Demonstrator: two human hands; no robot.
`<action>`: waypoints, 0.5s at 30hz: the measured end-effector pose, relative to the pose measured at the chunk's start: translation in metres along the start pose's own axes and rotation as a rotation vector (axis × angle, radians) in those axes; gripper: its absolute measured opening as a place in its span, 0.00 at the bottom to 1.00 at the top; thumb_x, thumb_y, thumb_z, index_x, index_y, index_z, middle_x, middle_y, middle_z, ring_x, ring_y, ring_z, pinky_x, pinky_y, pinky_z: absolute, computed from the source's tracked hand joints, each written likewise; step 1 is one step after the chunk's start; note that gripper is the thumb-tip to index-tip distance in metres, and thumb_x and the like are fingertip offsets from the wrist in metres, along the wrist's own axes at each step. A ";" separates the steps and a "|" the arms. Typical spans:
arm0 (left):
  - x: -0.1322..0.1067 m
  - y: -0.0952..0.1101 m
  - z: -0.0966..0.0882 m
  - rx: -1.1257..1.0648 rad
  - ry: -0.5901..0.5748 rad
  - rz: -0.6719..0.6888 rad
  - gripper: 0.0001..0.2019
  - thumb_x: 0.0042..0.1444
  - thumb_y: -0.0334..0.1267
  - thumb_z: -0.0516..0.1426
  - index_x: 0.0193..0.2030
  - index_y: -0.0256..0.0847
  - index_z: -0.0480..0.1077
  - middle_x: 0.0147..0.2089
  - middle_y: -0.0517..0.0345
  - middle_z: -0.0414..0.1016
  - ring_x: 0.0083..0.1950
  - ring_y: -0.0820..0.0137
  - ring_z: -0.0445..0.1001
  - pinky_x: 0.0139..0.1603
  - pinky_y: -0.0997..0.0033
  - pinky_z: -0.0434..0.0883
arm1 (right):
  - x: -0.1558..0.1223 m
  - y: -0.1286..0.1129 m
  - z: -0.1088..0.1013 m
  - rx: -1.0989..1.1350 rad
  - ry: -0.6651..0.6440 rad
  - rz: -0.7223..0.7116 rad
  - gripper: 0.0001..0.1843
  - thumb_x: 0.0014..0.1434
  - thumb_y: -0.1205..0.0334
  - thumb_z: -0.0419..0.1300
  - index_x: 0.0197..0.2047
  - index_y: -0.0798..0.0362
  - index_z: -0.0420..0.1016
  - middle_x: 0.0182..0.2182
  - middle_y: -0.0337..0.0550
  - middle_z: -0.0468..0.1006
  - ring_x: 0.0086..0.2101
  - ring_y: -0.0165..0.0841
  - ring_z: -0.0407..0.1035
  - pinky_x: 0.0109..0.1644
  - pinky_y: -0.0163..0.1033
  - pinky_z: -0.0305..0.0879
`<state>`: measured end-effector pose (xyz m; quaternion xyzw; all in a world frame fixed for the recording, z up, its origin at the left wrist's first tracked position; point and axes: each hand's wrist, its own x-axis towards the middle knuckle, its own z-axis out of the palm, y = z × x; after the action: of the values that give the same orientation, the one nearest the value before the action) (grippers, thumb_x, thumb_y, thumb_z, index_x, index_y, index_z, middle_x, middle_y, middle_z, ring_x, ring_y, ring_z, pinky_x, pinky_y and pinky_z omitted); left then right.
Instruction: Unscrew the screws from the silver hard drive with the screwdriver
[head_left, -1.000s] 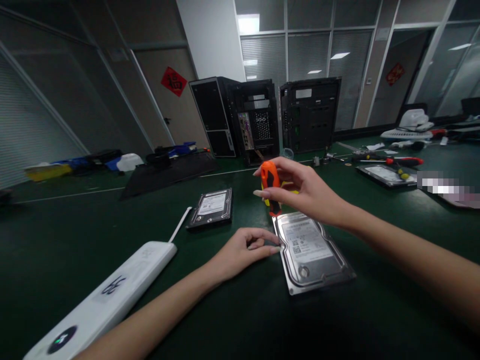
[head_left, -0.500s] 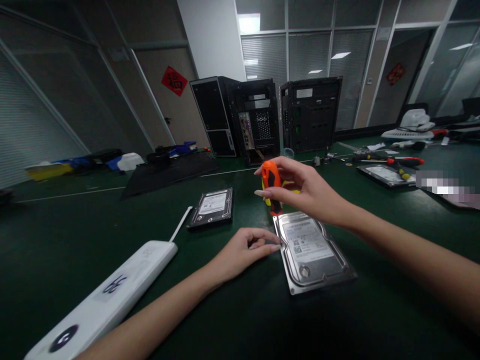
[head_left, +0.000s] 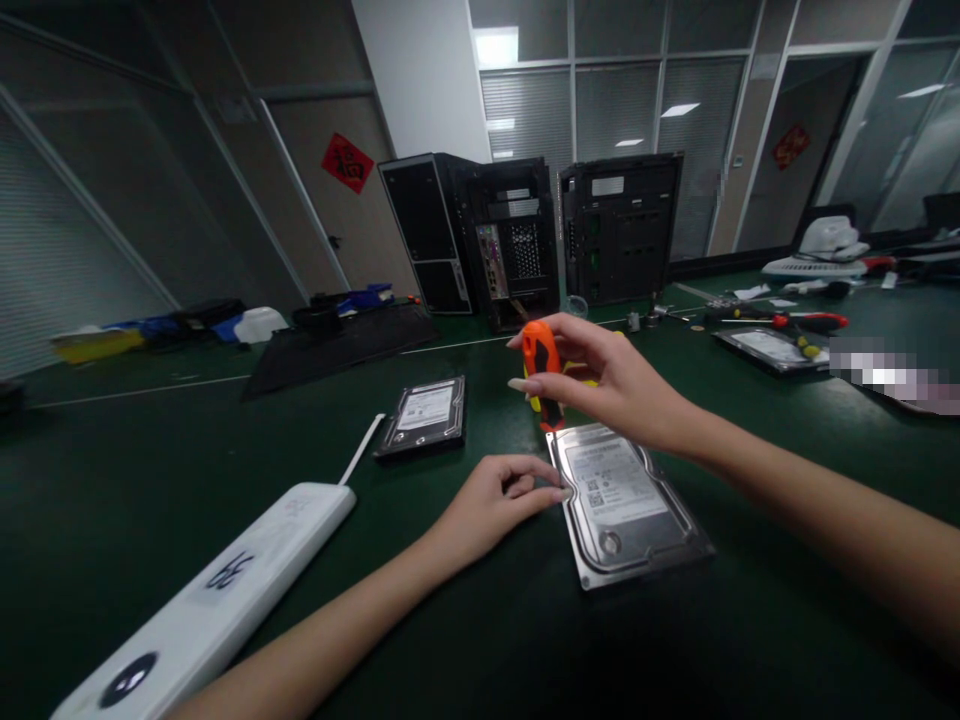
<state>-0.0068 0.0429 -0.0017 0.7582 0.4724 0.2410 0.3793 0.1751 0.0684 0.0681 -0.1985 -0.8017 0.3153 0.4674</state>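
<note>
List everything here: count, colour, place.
Hard drive: one, silver, centre
Other drives: two, dark, left, right
Screwdriver: one, orange and black, centre
Computer cases: three, black, rear
Long device: one, white, front left
Mat: one, black, rear left
Tools: several, mixed, right
Unclear object: one, yellow, centre
Clutter: several, mixed, both sides
Table: one, green, below
Signs: two, red, doors
Glass partitions: several, grey, rear
Left hand: one, bare, drive's edge
Right hand: one, bare, on screwdriver

Office-like workroom: glass partitions (head_left: 615, 35), blinds (head_left: 536, 108), computer towers (head_left: 424, 225) on a green worktable (head_left: 300, 430)
</note>
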 end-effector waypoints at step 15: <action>-0.003 0.002 0.003 0.081 0.023 0.055 0.16 0.55 0.49 0.55 0.39 0.37 0.74 0.24 0.66 0.58 0.26 0.75 0.55 0.27 0.77 0.52 | 0.000 0.002 0.002 0.002 0.036 0.023 0.19 0.54 0.58 0.60 0.49 0.54 0.66 0.43 0.46 0.71 0.39 0.33 0.69 0.40 0.39 0.69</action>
<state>-0.0049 0.0384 -0.0021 0.7828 0.4652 0.2405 0.3361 0.1736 0.0690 0.0662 -0.2130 -0.7905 0.3180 0.4782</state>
